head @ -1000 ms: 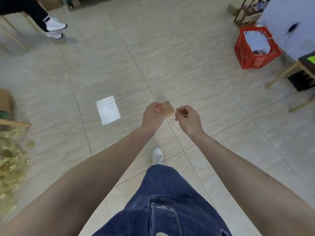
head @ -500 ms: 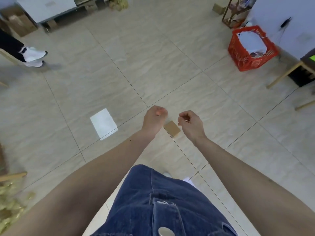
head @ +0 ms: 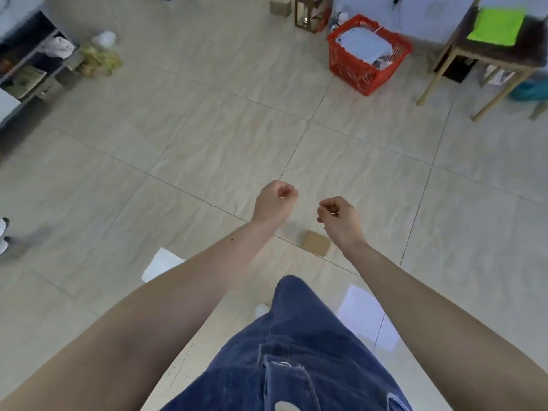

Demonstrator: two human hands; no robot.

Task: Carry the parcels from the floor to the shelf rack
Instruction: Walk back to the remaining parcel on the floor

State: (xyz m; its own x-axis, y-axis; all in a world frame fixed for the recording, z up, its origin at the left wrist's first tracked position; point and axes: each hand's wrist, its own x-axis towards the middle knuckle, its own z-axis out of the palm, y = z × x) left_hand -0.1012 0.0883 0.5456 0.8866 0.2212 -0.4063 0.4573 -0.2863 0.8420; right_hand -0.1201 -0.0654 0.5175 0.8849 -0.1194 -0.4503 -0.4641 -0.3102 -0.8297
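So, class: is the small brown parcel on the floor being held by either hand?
No: the small brown parcel lies on the floor tiles, below and between the left hand and right hand, which are both curled shut above it.

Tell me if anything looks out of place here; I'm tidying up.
A small brown cardboard parcel lies on the beige tiled floor just ahead of the person, with flat white packets either side. The red plastic basket sits askew.
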